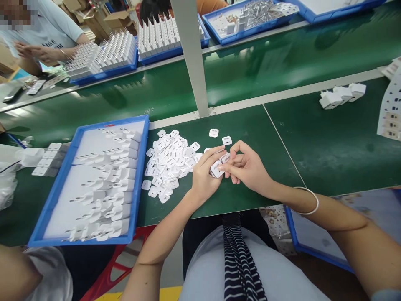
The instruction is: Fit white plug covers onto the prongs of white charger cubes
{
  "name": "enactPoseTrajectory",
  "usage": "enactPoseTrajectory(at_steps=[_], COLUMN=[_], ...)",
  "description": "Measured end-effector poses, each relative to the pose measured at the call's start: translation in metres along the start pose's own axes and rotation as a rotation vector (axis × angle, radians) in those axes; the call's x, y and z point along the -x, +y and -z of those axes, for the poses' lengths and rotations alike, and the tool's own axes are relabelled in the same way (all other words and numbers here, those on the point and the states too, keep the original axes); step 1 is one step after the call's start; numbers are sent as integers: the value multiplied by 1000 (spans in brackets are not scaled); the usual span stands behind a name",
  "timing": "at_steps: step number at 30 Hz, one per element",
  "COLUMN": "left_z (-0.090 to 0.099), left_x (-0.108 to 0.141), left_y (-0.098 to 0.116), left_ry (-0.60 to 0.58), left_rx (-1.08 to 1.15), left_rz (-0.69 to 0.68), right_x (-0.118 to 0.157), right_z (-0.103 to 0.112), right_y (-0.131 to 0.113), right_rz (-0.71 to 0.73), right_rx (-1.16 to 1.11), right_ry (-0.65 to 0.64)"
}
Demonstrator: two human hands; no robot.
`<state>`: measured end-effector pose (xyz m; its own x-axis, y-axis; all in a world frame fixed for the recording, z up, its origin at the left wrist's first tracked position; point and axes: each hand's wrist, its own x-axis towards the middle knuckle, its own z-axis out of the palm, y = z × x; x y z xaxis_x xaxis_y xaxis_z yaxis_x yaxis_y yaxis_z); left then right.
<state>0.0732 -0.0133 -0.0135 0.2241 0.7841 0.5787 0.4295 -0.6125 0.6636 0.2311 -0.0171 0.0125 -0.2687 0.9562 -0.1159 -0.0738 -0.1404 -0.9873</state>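
Observation:
My left hand (205,174) is closed around a white charger (216,169) with a flat square face that bears small print and a dark slot. A second white square piece (225,157) shows just beyond it, between the two hands. My right hand (250,169) has its fingers bent in from the right, the thumb touching the charger's face; what its other fingertips pinch is partly hidden. Left of my hands lies a heap of white square charger covers (172,156). Single covers (214,133) lie loose on the green table just beyond my hands.
A blue tray (144,142) with rows of white plug chargers stands at the left. Three chargers (343,96) sit at the far right by a printed sheet (391,113). A grey post (192,58) rises behind. Across the green belt (250,69), a person works beside filled trays.

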Motion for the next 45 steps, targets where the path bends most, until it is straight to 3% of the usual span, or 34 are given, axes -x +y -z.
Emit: enactPoseTrajectory(at_steps=[5,9,15,22,28,36,39,41,43,45], left_z=[-1,3,9,8,0,-5,23,64,118,173], left_x=[0,-5,-9,-7,-3,3,-3,-18,-41,-68], left_y=[2,6,8,9,2,-4,3,8,11,11], left_ry=[-6,-24,-139,-153,-111,-86,-144,-229,-315,-372], left_rx=[82,207,272,291,310,133,-7,-223,-564,-976], left_rz=[64,129,202,230,288,112,29,25,185,498], right_x=[-1,0,-13,-19,-23,-23,-24,-26,-28,-30], right_z=[2,9,25,22,18,14,17,23,30,34], right_y=[-4,-16,-25,-11,6,20,24,21,15,10], right_rz=[71,73,185,203,112,18,-43,-37,-6,-7], right_rx=[130,49,47,181,170,168,11,-120,-185,-216], right_ry=[40,-21,80,-26,-99,-145,-203,-195,-124,-65])
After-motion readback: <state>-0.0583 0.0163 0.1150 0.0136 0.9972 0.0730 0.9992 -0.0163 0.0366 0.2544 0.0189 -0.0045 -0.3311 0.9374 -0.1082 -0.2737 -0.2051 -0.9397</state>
